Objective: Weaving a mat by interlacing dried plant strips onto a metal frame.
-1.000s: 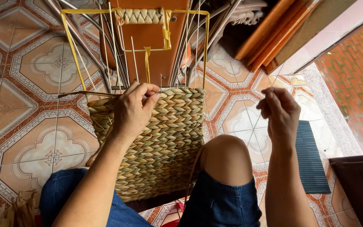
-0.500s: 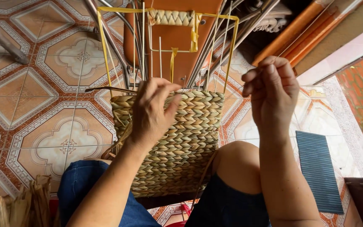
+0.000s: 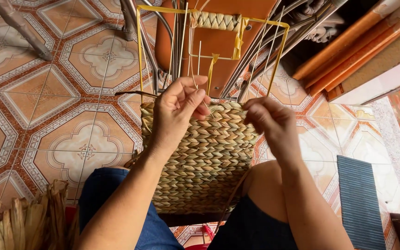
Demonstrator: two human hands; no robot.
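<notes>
A half-woven straw basket panel (image 3: 204, 157) rests on my lap, built on a yellow wire frame (image 3: 140, 51) with thin upright rods (image 3: 181, 41). My left hand (image 3: 177, 111) sits at the panel's top edge, fingers curled around a straw strand between the rods. At the panel's upper right corner my right hand (image 3: 269, 122) pinches a thin straw strand next to the frame's right side. A short woven band (image 3: 216, 21) spans the top of the frame.
A patterned tile floor (image 3: 52, 106) lies below. Metal chair legs (image 3: 21, 32) stand at upper left. An orange seat (image 3: 223, 41) is behind the frame. Dried straw bundle (image 3: 28, 222) lies at lower left, a dark striped mat (image 3: 359, 199) at right, orange boards (image 3: 348, 46) upper right.
My right hand has come down from above the basket's right side to its top right corner. The left hand stays at the top edge; the view shifted slightly.
</notes>
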